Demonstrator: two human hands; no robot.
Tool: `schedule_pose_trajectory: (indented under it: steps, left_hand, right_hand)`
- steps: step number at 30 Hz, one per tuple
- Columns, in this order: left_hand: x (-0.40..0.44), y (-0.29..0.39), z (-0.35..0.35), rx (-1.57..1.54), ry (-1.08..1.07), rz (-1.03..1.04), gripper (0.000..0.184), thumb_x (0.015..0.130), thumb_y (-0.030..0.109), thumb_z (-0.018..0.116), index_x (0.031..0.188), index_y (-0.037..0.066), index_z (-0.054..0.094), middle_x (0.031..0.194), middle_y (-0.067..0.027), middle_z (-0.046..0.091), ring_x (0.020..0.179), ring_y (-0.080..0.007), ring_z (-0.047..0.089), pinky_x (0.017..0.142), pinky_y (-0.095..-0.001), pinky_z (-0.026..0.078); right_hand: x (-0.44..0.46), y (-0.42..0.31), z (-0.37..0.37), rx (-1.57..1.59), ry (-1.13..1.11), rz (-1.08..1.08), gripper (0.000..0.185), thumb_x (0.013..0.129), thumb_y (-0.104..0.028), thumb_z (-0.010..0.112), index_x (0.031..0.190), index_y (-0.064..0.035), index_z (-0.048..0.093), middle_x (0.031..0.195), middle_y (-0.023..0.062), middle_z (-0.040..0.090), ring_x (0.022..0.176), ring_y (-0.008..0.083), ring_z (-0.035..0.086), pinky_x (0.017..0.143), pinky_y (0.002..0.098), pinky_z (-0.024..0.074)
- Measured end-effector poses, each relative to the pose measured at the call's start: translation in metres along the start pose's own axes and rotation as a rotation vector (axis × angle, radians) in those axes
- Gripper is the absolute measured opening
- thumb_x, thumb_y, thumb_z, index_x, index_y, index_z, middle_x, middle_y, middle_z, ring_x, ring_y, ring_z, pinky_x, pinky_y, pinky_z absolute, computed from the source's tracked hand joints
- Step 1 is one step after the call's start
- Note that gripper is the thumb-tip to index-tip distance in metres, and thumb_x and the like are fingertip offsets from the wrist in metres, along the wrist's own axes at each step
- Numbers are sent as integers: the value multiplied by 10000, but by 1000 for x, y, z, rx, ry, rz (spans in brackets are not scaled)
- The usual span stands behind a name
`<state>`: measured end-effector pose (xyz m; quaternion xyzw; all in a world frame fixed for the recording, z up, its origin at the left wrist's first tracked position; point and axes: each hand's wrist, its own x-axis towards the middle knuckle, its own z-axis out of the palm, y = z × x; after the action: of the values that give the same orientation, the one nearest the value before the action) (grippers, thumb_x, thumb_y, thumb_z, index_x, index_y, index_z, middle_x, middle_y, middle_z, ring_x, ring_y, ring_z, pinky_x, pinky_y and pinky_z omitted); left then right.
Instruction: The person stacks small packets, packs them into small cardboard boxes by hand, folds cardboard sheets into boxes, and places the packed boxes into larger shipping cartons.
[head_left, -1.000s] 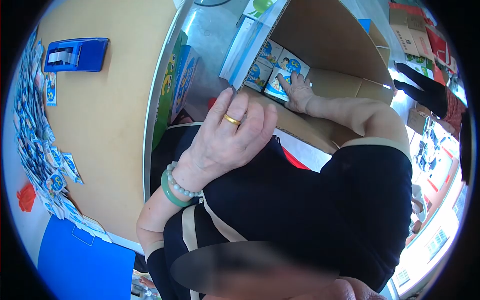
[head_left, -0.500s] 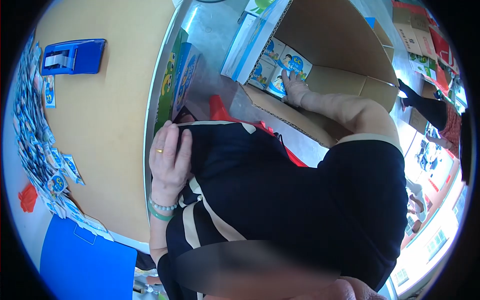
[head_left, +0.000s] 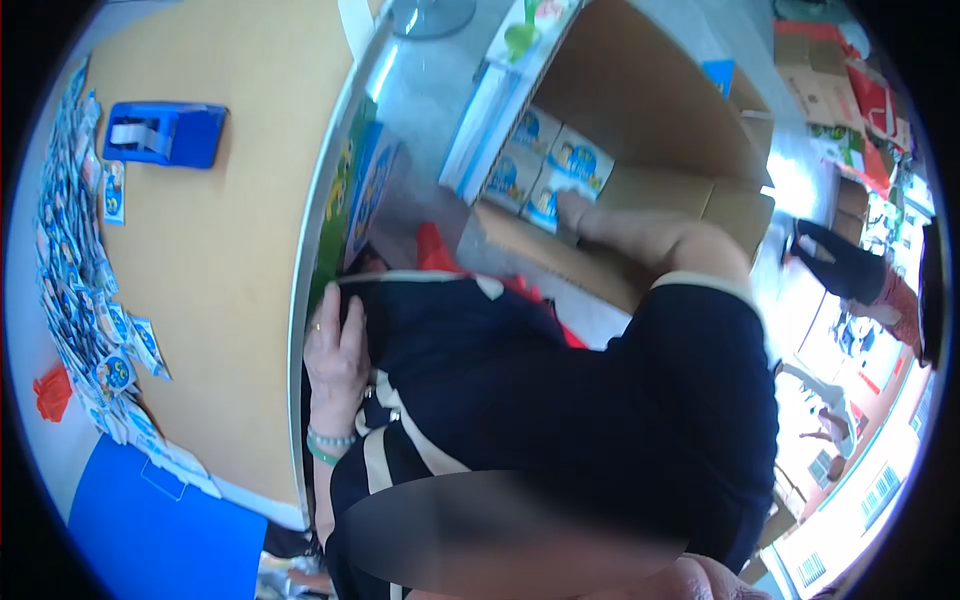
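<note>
My right hand (head_left: 573,212) reaches down into a large open cardboard carton (head_left: 660,95), beside small white-and-blue printed boxes (head_left: 577,160) packed at its bottom. It is at the nearest box; its fingers are blurred and partly hidden, so a grip cannot be made out. My left hand (head_left: 338,350), with a ring and bracelets at the wrist, lies against my dark clothing by the table edge. Its fingers are stretched out and hold nothing.
On the wooden table (head_left: 240,270) stand a blue tape dispenser (head_left: 168,135) and a long heap of small blue packets (head_left: 75,250). Green and blue printed boxes (head_left: 370,185) stand beside the table. A blue panel (head_left: 165,520) is below; another person's leg (head_left: 840,260) shows at right.
The view has shifted slightly. My right hand has moved lower over the boxes in the carton, its fingers now less visible. My left hand stays by the table edge.
</note>
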<state>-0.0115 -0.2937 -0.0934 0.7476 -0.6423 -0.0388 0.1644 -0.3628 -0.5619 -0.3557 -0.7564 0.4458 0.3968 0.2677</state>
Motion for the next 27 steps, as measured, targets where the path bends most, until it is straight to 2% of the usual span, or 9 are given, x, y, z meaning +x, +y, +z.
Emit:
schedule_pose_trajectory:
  steps: [9,11,13,16,18,20,22,25,27]
  left_hand:
    - [-7,3,2,-32,-75,-3,295,803,-7,700,1097,4,674,1256,-244,593,1027,-394,646,854,-429,543]
    - [-8,1,0,-13,-95,35,302,803,-7,697,1103,4,673,1248,-238,600,1030,-395,645,852,-424,545]
    - [-16,0,-5,-27,-71,64,305,804,-7,698,1108,5,673,1243,-235,603,1025,-393,647,848,-419,547]
    - [-23,-4,-21,-8,11,16,313,806,-9,699,1118,8,673,1234,-230,608,1015,-389,651,840,-408,551]
    - [-25,-1,-38,-2,117,63,319,809,-11,702,1126,5,671,1202,-221,626,1003,-384,657,832,-397,556]
    - [-35,3,-53,-8,226,70,329,811,-15,706,1138,0,666,1147,-208,649,973,-370,666,813,-395,558]
    - [-40,4,-69,-52,289,19,320,813,-14,708,1130,-4,664,1073,-193,670,928,-352,670,775,-401,553]
    - [-68,-5,-91,-21,402,-66,258,810,1,712,1064,0,665,961,-170,671,828,-326,658,689,-397,530]
    - [-98,-12,-101,43,448,-210,179,807,22,702,982,24,663,896,-148,659,778,-327,643,660,-390,516]
  right_hand:
    - [10,-19,-4,-31,-31,73,456,670,-200,799,1065,-5,681,1128,221,669,1008,355,675,791,440,569]
    - [9,-34,-27,-365,-174,-248,494,666,-230,788,1122,-62,698,1095,177,697,974,333,683,782,458,557]
    - [20,-55,-47,-420,-321,-233,473,656,-246,782,1103,-105,721,1064,145,713,973,331,675,823,460,536]
    - [36,-71,-77,-156,-186,-173,368,767,-348,734,1029,-91,747,1105,161,699,994,363,659,832,471,525]
    - [-14,-102,-141,-372,-91,-259,343,817,-372,678,972,-74,747,1059,164,706,964,359,667,805,469,534]
    - [-102,-95,-195,-569,245,-656,284,801,-318,663,894,-59,735,964,177,702,893,363,670,754,471,542]
    - [-148,-97,-229,-583,410,-757,217,781,-242,641,824,-42,714,848,213,672,802,379,660,698,476,535]
    - [-264,-163,-281,-396,385,-196,301,843,-274,585,969,-33,715,979,227,676,937,400,645,781,477,526]
    - [-299,-178,-285,-411,737,-406,310,893,-328,577,1015,-74,706,967,222,673,889,406,649,770,479,512]
